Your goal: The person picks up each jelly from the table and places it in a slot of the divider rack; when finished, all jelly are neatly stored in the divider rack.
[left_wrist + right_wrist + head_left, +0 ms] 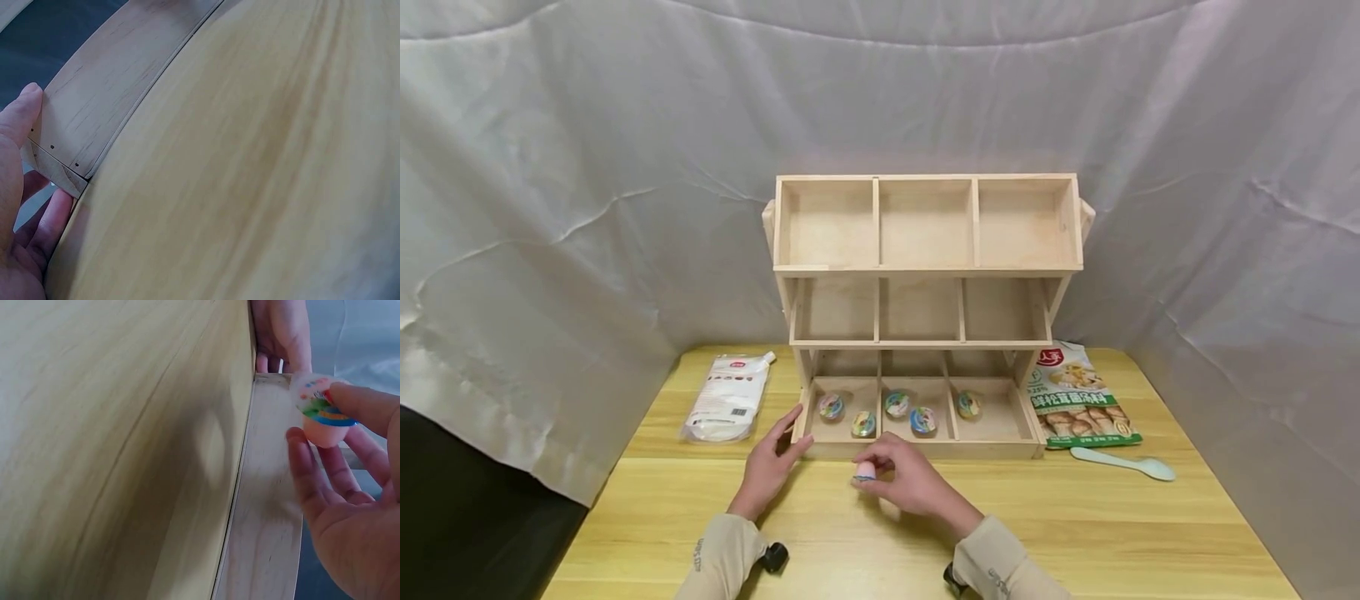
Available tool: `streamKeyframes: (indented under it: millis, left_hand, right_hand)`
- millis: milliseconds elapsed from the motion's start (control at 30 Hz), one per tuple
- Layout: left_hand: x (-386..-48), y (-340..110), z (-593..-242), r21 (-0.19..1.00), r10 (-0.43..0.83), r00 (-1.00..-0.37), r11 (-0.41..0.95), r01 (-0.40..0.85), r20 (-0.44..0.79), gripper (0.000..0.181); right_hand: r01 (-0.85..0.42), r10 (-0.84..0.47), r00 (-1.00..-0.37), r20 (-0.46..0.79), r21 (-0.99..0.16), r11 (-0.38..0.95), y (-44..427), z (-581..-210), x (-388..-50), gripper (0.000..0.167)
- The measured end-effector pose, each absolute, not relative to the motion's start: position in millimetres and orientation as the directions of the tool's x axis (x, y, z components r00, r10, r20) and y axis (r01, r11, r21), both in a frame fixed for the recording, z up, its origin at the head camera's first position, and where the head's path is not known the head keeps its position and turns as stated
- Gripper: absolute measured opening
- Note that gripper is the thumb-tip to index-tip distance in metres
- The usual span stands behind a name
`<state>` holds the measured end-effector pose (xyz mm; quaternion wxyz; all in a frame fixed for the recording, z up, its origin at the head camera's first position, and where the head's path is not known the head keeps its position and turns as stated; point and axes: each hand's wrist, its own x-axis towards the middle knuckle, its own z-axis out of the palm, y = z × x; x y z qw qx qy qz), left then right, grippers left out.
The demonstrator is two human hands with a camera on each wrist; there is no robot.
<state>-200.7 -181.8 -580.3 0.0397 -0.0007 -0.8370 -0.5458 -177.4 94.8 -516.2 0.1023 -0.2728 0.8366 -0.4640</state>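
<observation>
My right hand [913, 479] pinches a small jelly cup [326, 432] between thumb and fingers, just in front of the wooden shelf rack [925, 451]. The cup has a pale pink body and a printed lid with blue and green. At the rack's lower left front corner, my left hand [767, 471] rests with thumb on the front board and fingers along the side, as the left wrist view shows. In the bottom tier lie several jelly cups: two in the left compartment [863, 423], two in the middle [922, 420], one in the right [969, 405].
Left of the rack lies a white spouted pouch [728, 398]. To the right are a green and white food packet [1081, 398] with mushroom pictures and a pale green spoon [1123, 462]. Grey cloth [587, 167] hangs behind the wood-grain table [1075, 533].
</observation>
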Motion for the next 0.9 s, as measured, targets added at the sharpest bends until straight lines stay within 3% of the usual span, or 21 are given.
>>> streamKeyframes:
  millis: [333,900]
  left_hand:
    - [-201,-182,-580,0.92,-0.044,-0.998,0.39,0.032,0.053,0.062]
    - [-202,-184,-583,0.918,-0.034,-0.998,0.394,0.036,0.054,0.065]
  right_hand:
    - [-0.366,-0.423,-0.888,0.183,-0.837,0.406,101,-515,-182,0.034]
    - [-0.217,-0.225,-0.962,0.152,-0.929,0.299,119,-508,-191,0.03]
